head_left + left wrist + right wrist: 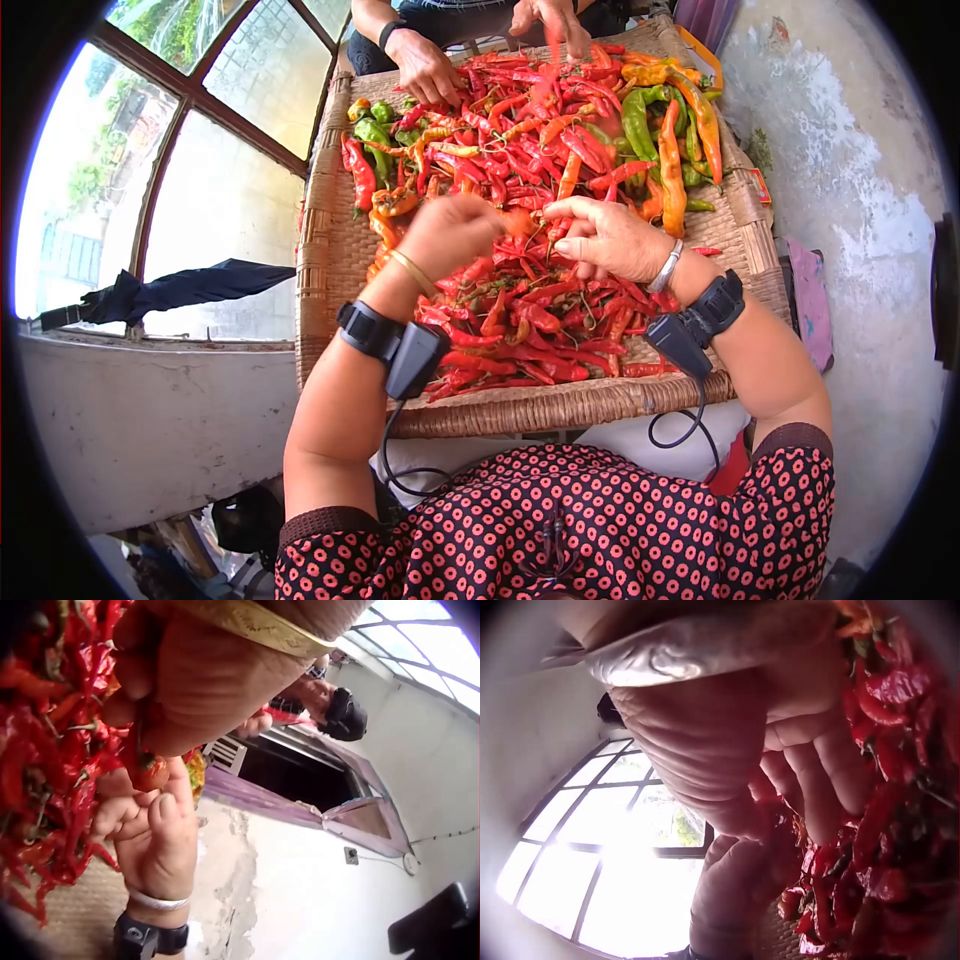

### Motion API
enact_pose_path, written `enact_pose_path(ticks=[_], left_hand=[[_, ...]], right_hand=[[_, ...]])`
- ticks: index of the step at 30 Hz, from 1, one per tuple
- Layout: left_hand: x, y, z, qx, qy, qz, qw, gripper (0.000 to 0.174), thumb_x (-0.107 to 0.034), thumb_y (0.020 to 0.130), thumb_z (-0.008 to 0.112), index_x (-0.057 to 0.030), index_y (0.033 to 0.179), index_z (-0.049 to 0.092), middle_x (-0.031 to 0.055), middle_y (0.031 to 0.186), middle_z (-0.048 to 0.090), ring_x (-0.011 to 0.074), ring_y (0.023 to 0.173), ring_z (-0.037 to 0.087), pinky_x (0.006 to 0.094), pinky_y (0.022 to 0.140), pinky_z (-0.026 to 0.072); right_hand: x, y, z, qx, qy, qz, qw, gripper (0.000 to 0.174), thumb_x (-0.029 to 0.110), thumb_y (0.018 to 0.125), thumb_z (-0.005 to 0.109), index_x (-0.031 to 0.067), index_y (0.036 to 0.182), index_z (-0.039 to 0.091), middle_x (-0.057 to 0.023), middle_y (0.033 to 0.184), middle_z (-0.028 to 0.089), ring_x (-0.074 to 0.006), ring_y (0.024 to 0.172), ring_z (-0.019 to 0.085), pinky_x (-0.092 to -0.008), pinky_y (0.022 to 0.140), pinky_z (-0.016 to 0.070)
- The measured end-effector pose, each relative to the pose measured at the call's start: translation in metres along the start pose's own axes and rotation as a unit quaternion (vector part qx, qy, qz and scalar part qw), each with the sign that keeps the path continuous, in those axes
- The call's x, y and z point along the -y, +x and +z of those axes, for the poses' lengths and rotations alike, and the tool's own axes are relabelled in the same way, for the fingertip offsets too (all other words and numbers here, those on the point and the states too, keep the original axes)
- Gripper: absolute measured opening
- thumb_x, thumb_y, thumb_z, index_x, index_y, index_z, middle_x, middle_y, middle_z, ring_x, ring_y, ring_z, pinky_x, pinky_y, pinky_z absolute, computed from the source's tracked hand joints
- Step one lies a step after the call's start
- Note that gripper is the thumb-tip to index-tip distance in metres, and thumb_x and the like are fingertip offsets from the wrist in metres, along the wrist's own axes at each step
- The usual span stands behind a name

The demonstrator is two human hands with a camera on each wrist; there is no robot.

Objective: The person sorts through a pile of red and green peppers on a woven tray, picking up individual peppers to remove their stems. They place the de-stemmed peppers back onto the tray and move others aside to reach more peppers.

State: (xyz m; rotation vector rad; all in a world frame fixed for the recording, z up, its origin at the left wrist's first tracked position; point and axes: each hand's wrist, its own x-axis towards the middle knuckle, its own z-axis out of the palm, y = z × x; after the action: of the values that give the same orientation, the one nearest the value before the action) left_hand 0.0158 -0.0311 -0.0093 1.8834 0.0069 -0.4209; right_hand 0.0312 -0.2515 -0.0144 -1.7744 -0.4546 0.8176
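Note:
A wide woven tray holds a heap of red chili peppers, with orange and green ones further back. Both my hands meet above the middle of the heap. My left hand grips a red-orange chili pepper with a green stem cap; the left wrist view shows this chili curled into the fingers. My right hand comes in from the right and pinches the same chili between thumb and forefinger. The right wrist view shows the right hand's fingers curled, with red chilies beside them.
Another person's hands work at the tray's far end among the peppers. Green peppers and long orange ones lie at the far right. A window is to the left, with a dark folded umbrella on its sill. A plastered wall stands to the right.

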Motion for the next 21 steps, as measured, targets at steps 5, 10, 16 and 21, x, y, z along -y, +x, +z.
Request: enact_pose_path(ticks=[5, 10, 16, 21], left_hand=[[0.018, 0.015, -0.019, -0.192, -0.038, 0.057, 0.979, 0.027, -0.025, 0.082, 0.053, 0.0011, 0.085, 0.061, 0.0048, 0.067, 0.058, 0.0102, 0.049, 0.050, 0.0233, 0.047, 0.0418], [0.025, 0.005, 0.011, 0.020, 0.423, 0.128, 0.897, 0.024, -0.024, 0.070, 0.061, -0.0064, 0.087, 0.061, 0.0131, 0.082, 0.061, 0.0301, 0.076, 0.058, 0.0373, 0.068, 0.0465], [0.030, 0.005, 0.012, 0.097, 0.485, 0.066, 0.866, 0.025, -0.021, 0.070, 0.059, -0.0082, 0.091, 0.058, 0.0127, 0.082, 0.060, 0.0296, 0.079, 0.058, 0.0392, 0.069, 0.0463], [0.026, 0.001, 0.009, 0.162, 0.464, 0.105, 0.865, 0.020, -0.018, 0.068, 0.058, -0.0088, 0.085, 0.059, 0.0115, 0.075, 0.061, 0.0280, 0.073, 0.058, 0.0370, 0.065, 0.0464]], right_hand=[[-0.023, 0.005, -0.001, 0.014, -0.362, -0.156, 0.919, 0.031, 0.021, 0.067, 0.062, 0.0051, 0.092, 0.059, -0.0131, 0.084, 0.058, -0.0317, 0.082, 0.056, -0.0380, 0.074, 0.0443], [-0.029, 0.008, 0.006, 0.058, -0.424, -0.134, 0.894, 0.019, 0.020, 0.065, 0.062, 0.0069, 0.079, 0.061, -0.0133, 0.081, 0.058, -0.0285, 0.078, 0.057, -0.0376, 0.069, 0.0450], [-0.020, 0.003, 0.007, 0.049, -0.379, -0.165, 0.910, 0.014, 0.017, 0.065, 0.060, 0.0063, 0.074, 0.061, -0.0115, 0.076, 0.058, -0.0292, 0.075, 0.057, -0.0377, 0.067, 0.0451], [-0.027, 0.009, 0.008, 0.073, -0.416, -0.139, 0.896, 0.015, 0.019, 0.065, 0.062, 0.0066, 0.073, 0.061, -0.0114, 0.074, 0.058, -0.0287, 0.074, 0.057, -0.0386, 0.065, 0.0454]])
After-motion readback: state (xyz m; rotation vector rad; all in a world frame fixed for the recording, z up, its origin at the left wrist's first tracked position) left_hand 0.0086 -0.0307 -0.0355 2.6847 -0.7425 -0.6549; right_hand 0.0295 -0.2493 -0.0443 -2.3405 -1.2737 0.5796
